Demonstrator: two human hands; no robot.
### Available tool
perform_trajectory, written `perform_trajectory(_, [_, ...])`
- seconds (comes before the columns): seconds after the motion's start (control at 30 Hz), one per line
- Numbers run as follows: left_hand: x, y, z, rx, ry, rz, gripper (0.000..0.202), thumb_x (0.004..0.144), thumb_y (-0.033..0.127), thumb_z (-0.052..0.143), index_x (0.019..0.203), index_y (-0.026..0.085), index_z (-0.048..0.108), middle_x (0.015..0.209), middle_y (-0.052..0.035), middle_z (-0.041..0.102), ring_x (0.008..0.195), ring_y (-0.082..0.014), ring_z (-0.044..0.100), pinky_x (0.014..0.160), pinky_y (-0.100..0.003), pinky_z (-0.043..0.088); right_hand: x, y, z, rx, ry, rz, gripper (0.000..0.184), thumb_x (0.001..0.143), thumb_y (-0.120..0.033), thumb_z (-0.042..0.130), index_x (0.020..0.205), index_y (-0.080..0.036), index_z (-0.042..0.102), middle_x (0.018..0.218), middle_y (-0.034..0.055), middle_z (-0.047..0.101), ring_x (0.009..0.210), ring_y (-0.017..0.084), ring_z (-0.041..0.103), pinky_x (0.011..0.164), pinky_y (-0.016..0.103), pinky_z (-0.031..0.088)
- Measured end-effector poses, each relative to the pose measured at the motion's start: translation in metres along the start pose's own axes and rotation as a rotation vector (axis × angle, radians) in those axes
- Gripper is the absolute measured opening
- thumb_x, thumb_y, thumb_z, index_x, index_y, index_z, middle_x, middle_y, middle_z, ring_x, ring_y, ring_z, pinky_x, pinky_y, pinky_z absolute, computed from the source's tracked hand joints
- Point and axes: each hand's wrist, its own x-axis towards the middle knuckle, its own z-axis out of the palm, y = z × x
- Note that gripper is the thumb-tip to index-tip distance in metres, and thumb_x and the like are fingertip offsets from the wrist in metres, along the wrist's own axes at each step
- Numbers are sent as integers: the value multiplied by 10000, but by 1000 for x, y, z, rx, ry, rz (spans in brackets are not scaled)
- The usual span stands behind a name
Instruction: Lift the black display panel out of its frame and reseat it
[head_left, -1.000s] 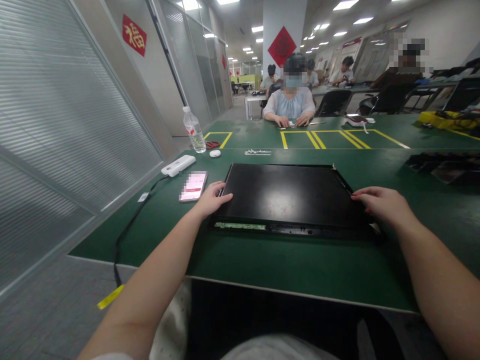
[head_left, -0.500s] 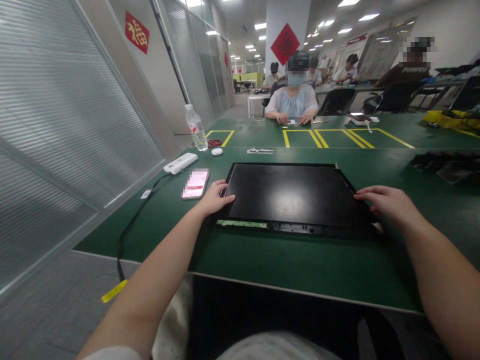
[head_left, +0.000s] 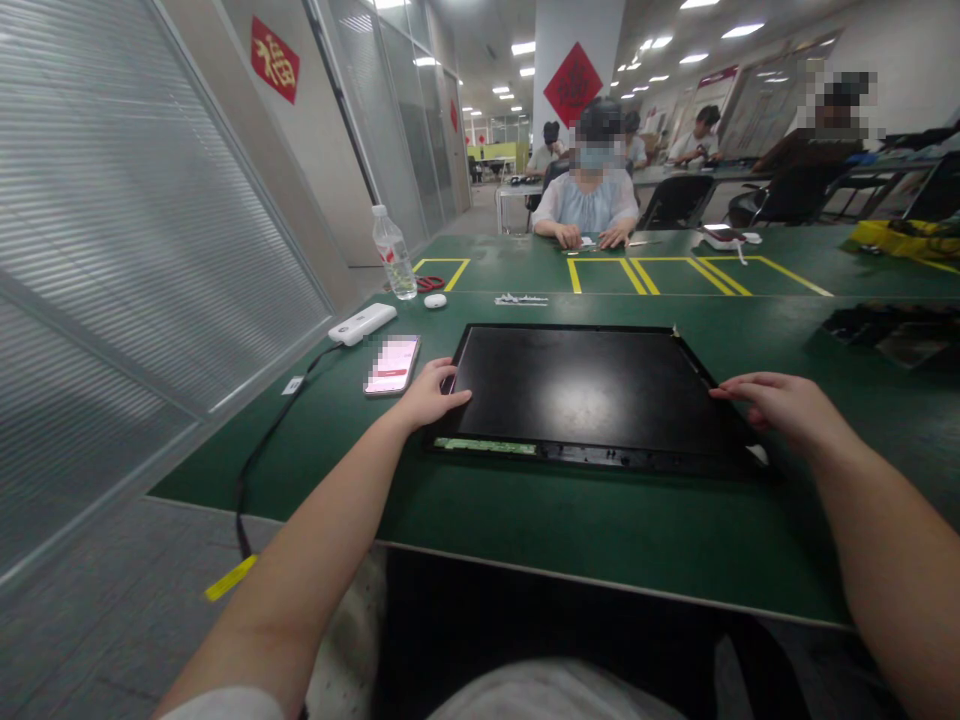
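A dark flat display panel (head_left: 555, 380) in a black frame lies face up on the green table. A strip of green circuit board (head_left: 486, 446) shows along its near edge. My left hand (head_left: 433, 396) is closed around the panel's left edge, thumb over the top face and fingers at the side. At the right edge, my right hand (head_left: 780, 408) has its fingertips pinched against the frame; its thumb is partly hidden. A small pale tab (head_left: 757, 455) sticks out at the near right corner.
To the left are a phone (head_left: 393, 365), a white power bank (head_left: 364, 325) with a black strap, a water bottle (head_left: 394, 255), red-handled scissors (head_left: 429, 284) and a white case (head_left: 435, 300). Small metal strips (head_left: 522, 299) lie behind the panel. A person (head_left: 586, 200) sits opposite.
Both hands stay at the panel's edges. The right fingers have shifted very slightly along the right edge; the panel itself has not visibly moved on the table.
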Motion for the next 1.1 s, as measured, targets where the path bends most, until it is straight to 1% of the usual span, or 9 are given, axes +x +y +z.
perform_trajectory(0.2, [0, -1, 0, -4, 8, 14, 581, 733, 534, 738, 1196, 185, 692, 1533, -150, 466, 1441, -356, 447, 1221, -480, 340, 4, 3, 0, 8, 0, -10, 222, 693, -288, 661, 853, -159, 745, 959, 115, 753, 550, 106, 430, 494, 281, 382])
perform_trajectory(0.3, [0, 1, -1, 12, -2, 7, 589, 744, 520, 729, 1211, 163, 683, 1542, -170, 452, 1447, -357, 440, 1223, -477, 335, 1, 1, 0, -14, -3, -6, 231, 694, -291, 660, 860, -156, 746, 969, 114, 750, 546, 103, 437, 501, 283, 387])
perform_trajectory(0.4, [0, 4, -1, 15, -11, 4, 597, 747, 514, 726, 1216, 147, 678, 1545, -187, 442, 1448, -364, 437, 1220, -481, 338, -5, -5, 0, -57, 9, 11, 231, 717, -284, 651, 878, -152, 751, 929, 101, 739, 537, 103, 438, 518, 290, 398])
perform_trajectory(0.47, [-1, 5, -1, 11, -10, 4, 592, 744, 514, 730, 1210, 151, 681, 1541, -182, 447, 1448, -365, 437, 1220, -481, 340, -7, -7, 0, -55, 9, 10, 226, 727, -276, 644, 880, -147, 749, 905, 98, 733, 528, 101, 428, 519, 292, 392])
perform_trajectory(0.6, [-1, 4, -1, 13, -14, 6, 608, 747, 527, 732, 1219, 148, 678, 1546, -185, 440, 1450, -362, 434, 1219, -482, 341, -3, -3, 1, -21, 3, 6, 217, 721, -264, 651, 879, -147, 742, 979, 107, 747, 529, 94, 422, 517, 290, 386])
perform_trajectory(0.67, [-1, 4, -1, 13, -14, 8, 609, 741, 533, 737, 1216, 155, 679, 1549, -182, 438, 1444, -363, 440, 1212, -490, 352, 0, 0, 0, -23, 3, 6, 225, 714, -272, 656, 883, -155, 746, 986, 109, 753, 528, 99, 425, 511, 289, 390])
perform_trajectory(0.77, [0, 4, -1, 13, -12, 8, 612, 731, 538, 748, 1213, 168, 683, 1542, -168, 448, 1437, -364, 449, 1210, -486, 359, 2, 1, 0, -27, 3, -7, 230, 707, -280, 654, 878, -161, 750, 952, 107, 756, 523, 103, 428, 500, 286, 391])
perform_trajectory(0.9, [-1, 4, -1, 34, -13, 4, 621, 741, 520, 742, 1239, 154, 677, 1543, -176, 446, 1442, -364, 444, 1219, -475, 346, -2, -2, 0, -40, 8, -6, 225, 710, -287, 650, 869, -161, 748, 895, 96, 747, 510, 102, 426, 495, 285, 385])
perform_trajectory(1.1, [-1, 3, -1, 46, -12, 40, 667, 751, 468, 738, 1352, 197, 629, 1537, -149, 449, 1444, -350, 443, 1218, -483, 344, -4, -4, 1, -90, 23, -11, 233, 696, -321, 662, 851, -172, 754, 798, 73, 712, 520, 120, 453, 517, 304, 403])
